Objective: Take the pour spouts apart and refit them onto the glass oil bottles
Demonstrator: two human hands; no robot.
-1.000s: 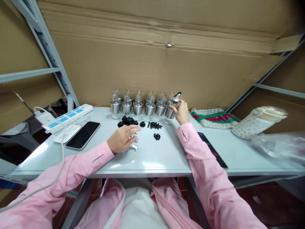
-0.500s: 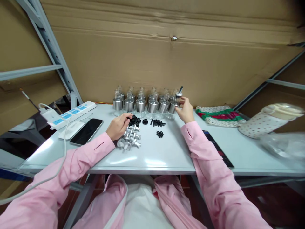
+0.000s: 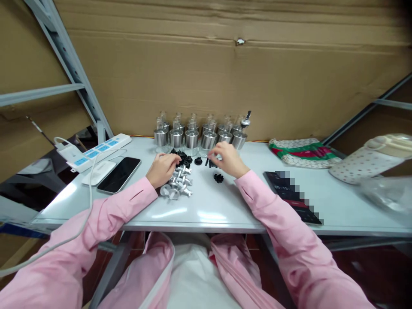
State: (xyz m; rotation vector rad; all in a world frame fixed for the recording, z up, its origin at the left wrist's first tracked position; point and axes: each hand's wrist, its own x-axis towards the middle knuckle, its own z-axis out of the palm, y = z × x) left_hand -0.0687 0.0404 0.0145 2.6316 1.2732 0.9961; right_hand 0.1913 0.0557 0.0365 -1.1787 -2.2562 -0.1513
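My left hand [image 3: 163,169], fingers loosely bent and holding nothing I can see, rests at the left edge of a pile of black ribbed stoppers [image 3: 186,160]. Just below it lie silver pourer tops [image 3: 175,185] in a heap. My right hand [image 3: 228,159] hovers over short black tubes [image 3: 211,163], thumb and forefinger apart, hiding part of them. One black stopper [image 3: 198,161] stands alone between the hands. Small black caps [image 3: 218,178] form a cluster nearer me. A pourer [image 3: 245,121] is set in the neck of the rightmost front bottle [image 3: 239,139].
Glass bottles with steel sleeves [image 3: 192,138] stand in two rows before the cardboard wall [image 3: 193,64]. A power strip [image 3: 99,152] and phone [image 3: 119,175] lie left. Right are a dark tablet [image 3: 283,189], patterned cloth [image 3: 302,152], dotted flask [image 3: 360,163] and plastic bag [image 3: 388,193].
My right hand has let go at the rightmost front bottle and moved left and nearer, over the black tubes. The pourer stays in the bottle. My left hand keeps its place by the stoppers.
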